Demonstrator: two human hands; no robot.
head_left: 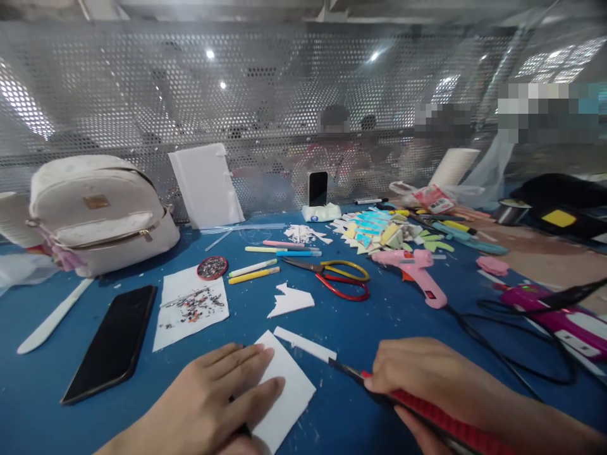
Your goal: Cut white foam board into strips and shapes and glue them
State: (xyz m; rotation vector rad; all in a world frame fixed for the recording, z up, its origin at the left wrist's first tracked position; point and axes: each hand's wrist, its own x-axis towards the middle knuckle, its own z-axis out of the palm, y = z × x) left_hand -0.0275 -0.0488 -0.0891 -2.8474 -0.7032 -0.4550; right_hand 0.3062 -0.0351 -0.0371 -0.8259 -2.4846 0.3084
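Observation:
My left hand (pixel 227 392) lies with its fingers stretched out over a white piece of board (pixel 287 401), pressing it on the table. Something dark shows between these fingers, but its kind is hidden. In my right hand (pixel 427 379) is a red and black utility knife (pixel 412 404), its blade pointing left. The blade tip meets the right end of a narrow white strip (pixel 306 343), which lies apart from the board. Just beyond sits a jagged white offcut (pixel 291 300).
Scissors (pixel 327 272), markers (pixel 255 275) and a pink glue gun (pixel 412 268) with a trailing cord lie ahead. A black phone (pixel 114 341), a sheet with small beads (pixel 194 303) and a white backpack (pixel 102 212) occupy the left. Colored scraps (pixel 374 227) are heaped behind.

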